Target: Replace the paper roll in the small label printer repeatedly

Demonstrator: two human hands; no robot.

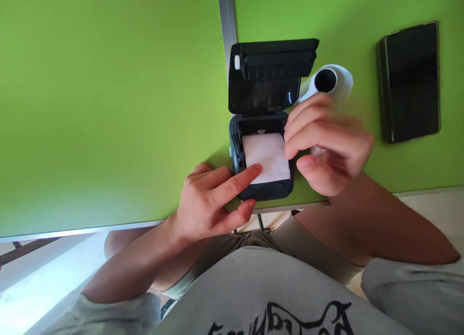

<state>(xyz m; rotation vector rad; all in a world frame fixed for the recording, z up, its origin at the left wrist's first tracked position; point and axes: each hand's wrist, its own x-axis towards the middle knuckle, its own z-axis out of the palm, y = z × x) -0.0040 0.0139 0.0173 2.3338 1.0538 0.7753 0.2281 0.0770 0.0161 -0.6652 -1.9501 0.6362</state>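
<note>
A small black printer-like device [270, 192] stands near the front edge of the green table, its lid [253, 91] raised toward the back. White paper [270, 156] fills its open compartment. My left hand [221, 197] lies at the device's left front, the index fingertip on the paper and the thumb below, with the fingers apart. Against the right side of the compartment rests my right hand [322, 146], fingers bent and slightly blurred, thumb apart from them, with nothing visible in its grasp.
Behind my right hand is a white rounded object [342, 83] with a dark round end. A black phone-like device [413, 83] lies at the right. A grey metal seam [227, 21] crosses the green tabletop [108, 108].
</note>
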